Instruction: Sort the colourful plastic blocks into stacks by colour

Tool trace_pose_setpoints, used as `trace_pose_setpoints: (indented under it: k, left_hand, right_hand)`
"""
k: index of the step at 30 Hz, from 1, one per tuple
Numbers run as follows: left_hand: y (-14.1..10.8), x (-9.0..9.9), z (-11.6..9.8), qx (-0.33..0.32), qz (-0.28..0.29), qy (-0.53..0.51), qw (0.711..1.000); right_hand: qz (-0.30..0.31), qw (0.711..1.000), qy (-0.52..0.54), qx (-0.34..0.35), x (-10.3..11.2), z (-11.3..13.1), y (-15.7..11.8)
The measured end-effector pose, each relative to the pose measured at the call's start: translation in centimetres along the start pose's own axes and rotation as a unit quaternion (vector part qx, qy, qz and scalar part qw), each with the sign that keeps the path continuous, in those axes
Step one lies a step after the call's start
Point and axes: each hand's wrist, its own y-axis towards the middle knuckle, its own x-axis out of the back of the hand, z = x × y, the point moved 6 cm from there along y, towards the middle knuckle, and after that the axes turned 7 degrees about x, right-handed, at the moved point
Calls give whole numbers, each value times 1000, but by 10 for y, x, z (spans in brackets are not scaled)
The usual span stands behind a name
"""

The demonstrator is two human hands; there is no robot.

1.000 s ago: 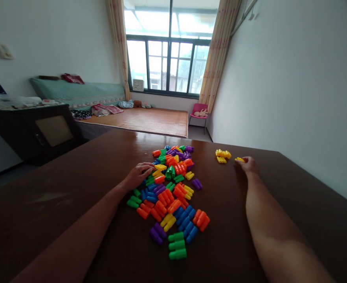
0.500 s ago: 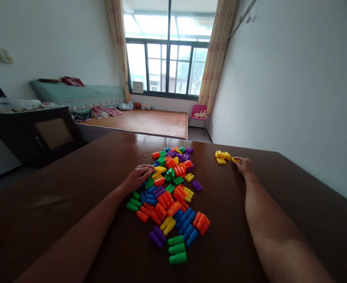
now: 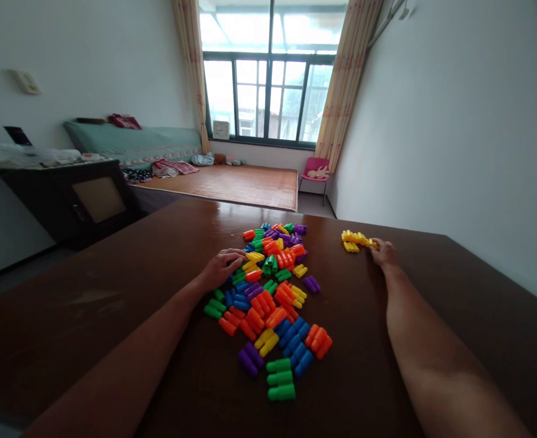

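A long heap of plastic bullet-shaped building blocks [image 3: 263, 302] in orange, blue, green, purple and yellow stretches down the middle of the table. My left hand [image 3: 222, 269] rests at the heap's left side, fingers loosely extended, its tips beside a yellow block [image 3: 253, 258]. Over on the right, my right hand [image 3: 385, 253] pinches a yellow building block [image 3: 371, 243] between thumb and fingers. That block meets the end of a small group of yellow blocks [image 3: 353, 236] lying on the table; whether they are joined I cannot tell.
The dark brown table [image 3: 126, 292] has a glossy top. Beyond its far edge are a bed with a woven mat [image 3: 250, 185] and a pink chair [image 3: 316, 167] holding a soft toy. A dark cabinet [image 3: 62, 194] stands at the left.
My right hand has brought its yellow block leftward against the small yellow group. My left hand stays by the heap. The whole view has shifted slightly as the camera turned.
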Motion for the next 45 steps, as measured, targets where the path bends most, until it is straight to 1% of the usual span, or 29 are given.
trace_pose_setpoints:
  k: [3,4,6,8,9,10,11,12,13,14,16,18,19,20,21,23,25,26,27,29,30,31,32,34,36,38,41,43,45]
  left_hand:
    - [0,-1,0,-8,0,1,1000]
    - [0,-1,0,-9,-2,2,1000]
    - [0,-1,0,-8,-4,3,1000]
    - [0,-1,-1,-5,-7,-1,1000]
    - [0,-1,-2,-4,-8,-5,1000]
    - [0,-1,-3,-3,-10,-9,1000]
    - [-1,0,-4,-2,-11,-14,1000]
    - [-1,0,-5,-2,-11,-18,1000]
    - [-1,0,-5,-2,-10,-21,1000]
    - [-1,0,-6,-2,-9,-23,1000]
    - [-1,1,-6,-2,-8,-26,1000]
    - [-1,1,-6,-2,-7,-29,1000]
    - [-1,1,-5,-1,-7,-30,1000]
    - [-1,0,-5,-2,-7,-29,1000]
    - [-1,0,-5,-2,-7,-27,1000]
    - [-1,0,-5,-1,-8,-22,1000]
    - [-1,0,-5,-2,-9,-19,1000]
    - [-1,0,-6,-2,-8,-20,1000]
    - [-1,0,-6,-3,-8,-20,1000]
    - [-1,-1,-6,-5,-10,-20,1000]
    - [-1,-1,-6,-6,-11,-19,1000]
    - [-1,-1,-5,-6,-12,-18,1000]
    - [-1,-1,-4,-7,-14,-17,1000]
    - [0,-2,-3,-8,-14,-15,1000]
    - [0,-3,-3,-10,-13,-14,1000]
    - [0,-3,-4,-13,-12,-11,1000]
    - [0,-3,-5,-11,-15,-8,1000]
    - [-1,-3,-5,-8,-18,-8,1000]
    - [-1,-2,-6,-5,-20,-7,1000]
  right_hand:
    - [13,1000,12,11,0,4,2]
    - [3,1000,14,8,4,7,3]
    - [-41,999,21,1,18,20,7]
    - [-92,995,45,12,36,45,11]
    - [-105,992,67,27,45,62,12]
    - [-101,989,97,49,52,82,14]
    - [-77,985,135,80,58,104,14]
    - [-30,976,177,120,62,130,12]
    - [40,960,220,168,64,157,8]
    - [129,932,257,219,64,185,-1]
    - [321,849,298,297,63,234,-32]
    - [473,762,292,331,64,268,-68]
    - [524,729,277,341,64,280,-85]
    - [559,705,257,352,64,289,-99]
    - [580,689,237,364,64,297,-111]
    - [594,672,229,379,61,310,-125]
    - [574,674,274,377,58,319,-126]
    - [541,691,301,373,57,322,-121]
    - [485,725,320,370,55,323,-112]
    - [332,813,308,366,54,318,-91]
    - [263,849,282,363,54,314,-84]
    - [218,870,254,363,53,312,-80]
    - [204,876,233,370,50,310,-79]
    - [246,858,229,389,42,312,-83]
    - [282,841,257,384,37,312,-86]
    - [254,857,276,354,34,310,-83]
    - [158,890,256,344,30,306,-80]
    - [149,889,229,368,22,308,-86]
    - [169,874,217,400,15,313,-93]
